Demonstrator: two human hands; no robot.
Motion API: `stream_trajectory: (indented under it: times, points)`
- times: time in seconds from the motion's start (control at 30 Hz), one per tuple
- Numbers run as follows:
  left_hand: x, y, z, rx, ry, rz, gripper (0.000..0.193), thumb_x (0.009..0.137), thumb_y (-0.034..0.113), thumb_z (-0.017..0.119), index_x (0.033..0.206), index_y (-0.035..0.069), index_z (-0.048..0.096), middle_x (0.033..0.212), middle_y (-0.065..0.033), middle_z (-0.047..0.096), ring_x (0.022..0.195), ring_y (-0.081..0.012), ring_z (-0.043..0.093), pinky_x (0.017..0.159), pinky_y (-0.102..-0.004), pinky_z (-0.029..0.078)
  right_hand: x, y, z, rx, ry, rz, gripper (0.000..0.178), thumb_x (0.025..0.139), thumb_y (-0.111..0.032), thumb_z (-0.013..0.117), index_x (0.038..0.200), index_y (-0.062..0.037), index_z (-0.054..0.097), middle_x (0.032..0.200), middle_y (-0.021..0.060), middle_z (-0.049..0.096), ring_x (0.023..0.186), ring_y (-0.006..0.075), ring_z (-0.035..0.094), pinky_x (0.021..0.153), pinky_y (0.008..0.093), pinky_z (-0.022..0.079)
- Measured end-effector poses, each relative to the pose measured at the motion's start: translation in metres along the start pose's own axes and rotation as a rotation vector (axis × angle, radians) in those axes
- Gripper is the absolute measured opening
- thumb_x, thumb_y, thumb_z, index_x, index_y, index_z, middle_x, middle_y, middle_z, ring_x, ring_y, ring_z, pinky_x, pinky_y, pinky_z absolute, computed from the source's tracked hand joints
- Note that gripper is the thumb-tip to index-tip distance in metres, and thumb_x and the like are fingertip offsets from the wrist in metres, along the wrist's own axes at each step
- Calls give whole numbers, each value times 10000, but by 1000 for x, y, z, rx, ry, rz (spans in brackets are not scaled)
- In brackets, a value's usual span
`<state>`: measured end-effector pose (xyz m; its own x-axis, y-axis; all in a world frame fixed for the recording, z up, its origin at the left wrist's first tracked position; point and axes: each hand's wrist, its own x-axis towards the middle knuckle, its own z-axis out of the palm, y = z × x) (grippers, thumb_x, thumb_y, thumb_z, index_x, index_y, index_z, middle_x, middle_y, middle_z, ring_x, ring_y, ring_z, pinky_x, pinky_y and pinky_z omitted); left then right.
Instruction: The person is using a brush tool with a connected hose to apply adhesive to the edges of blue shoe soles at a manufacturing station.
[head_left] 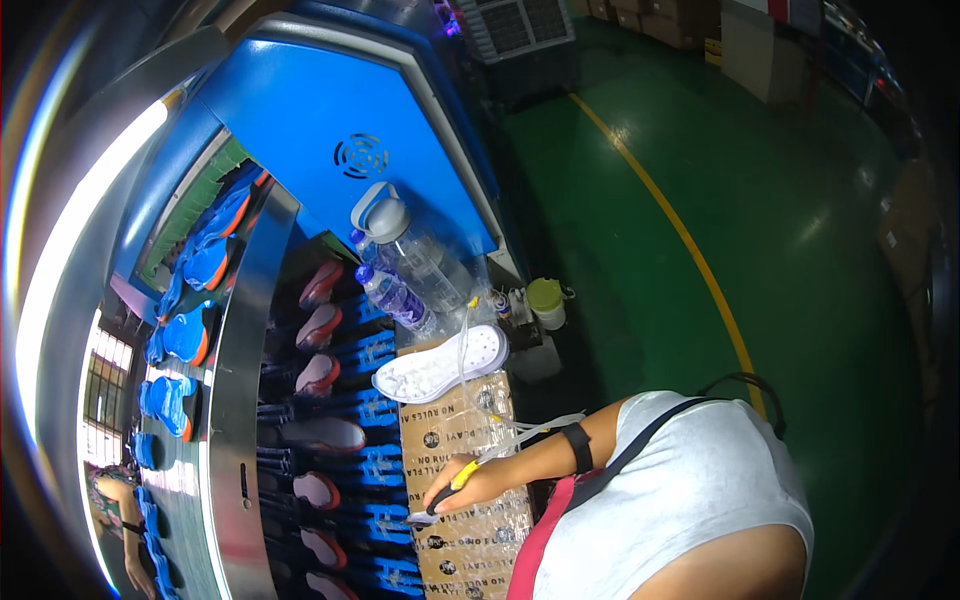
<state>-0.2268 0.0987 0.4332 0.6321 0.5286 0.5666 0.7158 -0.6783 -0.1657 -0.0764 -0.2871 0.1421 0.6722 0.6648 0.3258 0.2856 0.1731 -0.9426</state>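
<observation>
My right hand (462, 488) reaches in from the right, a black band round the forearm. Its fingers are closed round a brush (460, 476) with a black and yellow handle and a pale tip. Clear tubing runs from the handle back along the wrist. Under the brush lies a printed cardboard sheet (462, 555) covered with clear film. A white shoe sole (440, 368), its inner side up and dotted with small holes, rests at the far end of the cardboard. My left hand is out of view.
Left of the cardboard, blue racks (380, 465) hold several grey-and-red soles (318, 490). Beyond a metal rail (240, 480), blue shoe uppers (178, 395) line a belt. Bottles (400, 300) and a green-lidded container (546, 302) stand beyond the sole. A person's arm (122, 510) shows far left.
</observation>
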Motion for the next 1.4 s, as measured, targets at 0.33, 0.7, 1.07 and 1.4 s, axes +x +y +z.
stream_trajectory:
  times: [0.33, 0.7, 1.07, 1.4]
  points:
    - [25, -155, 98, -270, 304, 515, 459, 909, 185, 490, 1354, 118, 397, 1357, -194, 394, 1210, -317, 411, 1033, -409, 291, -3, -9, 42, 40, -37, -75, 248, 770, -180, 672, 959, -20, 676, 875, 131, 684, 776, 213, 655, 719, 285, 491]
    - [15, -83, 67, -599, 288, 127, 357, 916, 41, 454, 1269, -10, 471, 1140, -150, 560, 1037, -237, 521, 931, -307, 368, -13, -13, 43, -26, -19, 7, 267, 790, -214, 660, 1004, -55, 675, 881, 125, 686, 786, 204, 658, 718, 278, 489]
    - [-30, -54, 67, -505, 209, 87, 468, 879, 239, 583, 1285, 33, 474, 1232, -198, 528, 1113, -294, 519, 965, -344, 367, -12, -6, 40, -6, -20, 29, 288, 789, -236, 653, 1017, -62, 667, 859, 123, 684, 791, 220, 653, 717, 290, 486]
    - [-14, -68, 62, -366, 195, 111, 449, 879, 234, 584, 1201, -66, 493, 1194, -213, 543, 1082, -314, 527, 950, -359, 383, -16, -3, 31, 2, -54, 44, 271, 796, -205, 649, 1022, -56, 663, 908, 140, 676, 815, 223, 656, 725, 289, 489]
